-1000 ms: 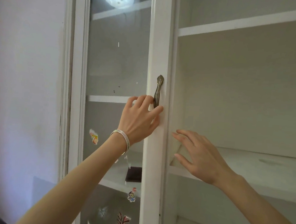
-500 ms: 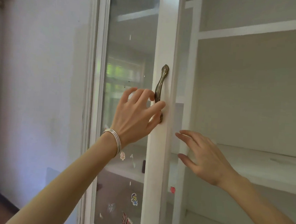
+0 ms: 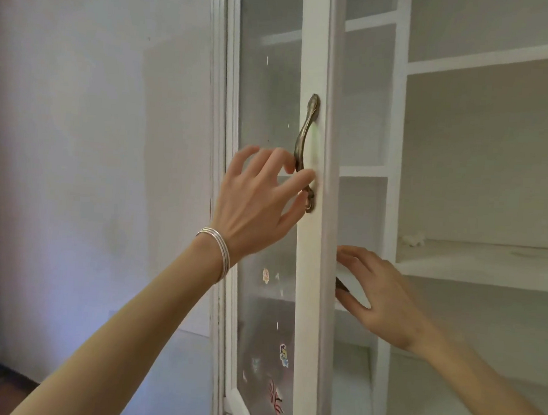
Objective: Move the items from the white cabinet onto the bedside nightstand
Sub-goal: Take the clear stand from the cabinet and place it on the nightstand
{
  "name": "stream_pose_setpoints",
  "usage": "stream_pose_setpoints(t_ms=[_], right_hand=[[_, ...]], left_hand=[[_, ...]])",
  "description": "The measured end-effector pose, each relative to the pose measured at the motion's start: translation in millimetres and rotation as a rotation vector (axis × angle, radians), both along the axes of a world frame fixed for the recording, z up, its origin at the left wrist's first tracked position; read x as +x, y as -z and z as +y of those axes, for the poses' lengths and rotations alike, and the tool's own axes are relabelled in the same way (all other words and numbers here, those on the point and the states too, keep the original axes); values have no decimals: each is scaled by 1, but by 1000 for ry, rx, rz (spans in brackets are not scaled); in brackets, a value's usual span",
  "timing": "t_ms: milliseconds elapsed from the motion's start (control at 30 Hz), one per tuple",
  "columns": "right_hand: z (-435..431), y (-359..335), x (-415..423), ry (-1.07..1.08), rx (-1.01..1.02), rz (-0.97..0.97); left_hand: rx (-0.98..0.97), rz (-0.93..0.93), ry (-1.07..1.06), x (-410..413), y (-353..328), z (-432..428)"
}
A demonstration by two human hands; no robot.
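Two arms raised: left hand hooks handle; right hand spread, apparently empty.

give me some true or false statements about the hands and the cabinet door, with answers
1. The left hand grips the door handle. True.
2. The bracelets sit on the right wrist. False: they are on the left wrist.
3. The right hand reaches past the door's edge into the cabinet with its fingers spread. True.
4. The glass door bears no stickers. False: several stickers show on its lower pane.
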State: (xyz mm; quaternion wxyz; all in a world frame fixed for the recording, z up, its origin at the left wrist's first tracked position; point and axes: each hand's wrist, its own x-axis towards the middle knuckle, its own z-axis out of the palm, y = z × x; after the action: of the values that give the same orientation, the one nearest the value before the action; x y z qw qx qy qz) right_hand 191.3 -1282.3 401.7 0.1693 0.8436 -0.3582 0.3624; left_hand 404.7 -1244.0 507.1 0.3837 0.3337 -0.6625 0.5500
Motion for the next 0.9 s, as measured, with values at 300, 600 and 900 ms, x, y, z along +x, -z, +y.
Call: stream_pose_setpoints(t_ms=[300,600,900], right_hand=[[79,-2,66,-110,38,15],[90,-1,83,-150,181,40],[84,6,81,-168,106,114]], left_hand=[[46,52,16,67,5,41],[168,-406,41,68,16,45],[63,-373,23,83,23,52]])
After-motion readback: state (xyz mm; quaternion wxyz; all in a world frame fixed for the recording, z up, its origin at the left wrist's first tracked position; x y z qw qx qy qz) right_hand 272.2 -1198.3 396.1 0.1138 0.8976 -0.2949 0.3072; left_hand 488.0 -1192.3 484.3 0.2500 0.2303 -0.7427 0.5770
